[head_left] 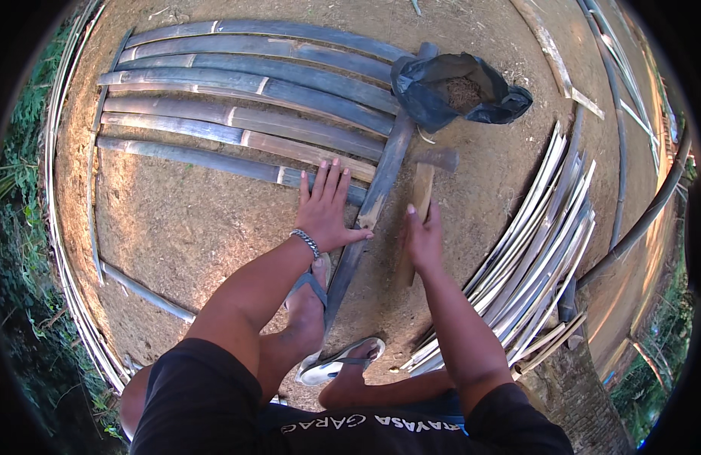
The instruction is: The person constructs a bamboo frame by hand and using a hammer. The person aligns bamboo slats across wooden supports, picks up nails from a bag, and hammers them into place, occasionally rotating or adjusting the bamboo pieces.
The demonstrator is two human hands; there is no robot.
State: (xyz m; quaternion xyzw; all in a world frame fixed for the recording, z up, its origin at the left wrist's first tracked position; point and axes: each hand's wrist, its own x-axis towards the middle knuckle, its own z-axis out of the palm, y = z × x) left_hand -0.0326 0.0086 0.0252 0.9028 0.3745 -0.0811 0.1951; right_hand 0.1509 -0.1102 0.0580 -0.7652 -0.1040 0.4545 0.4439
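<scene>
My left hand lies flat with fingers spread, its fingertips on the end of the nearest split-bamboo slat and its thumb at the dark bamboo rail. In my right hand is a hatchet, gripped by its wooden handle, with the dark metal head pointing away from me. The hatchet is just right of the rail, apart from it. Several more slats lie side by side across the frame, between that rail and a thinner pole on the left.
A black plastic bag full of small brown nails sits at the rail's far end. To the right lies a heap of split bamboo strips. Long poles lie farther right. My sandalled feet are close to the rail's near end.
</scene>
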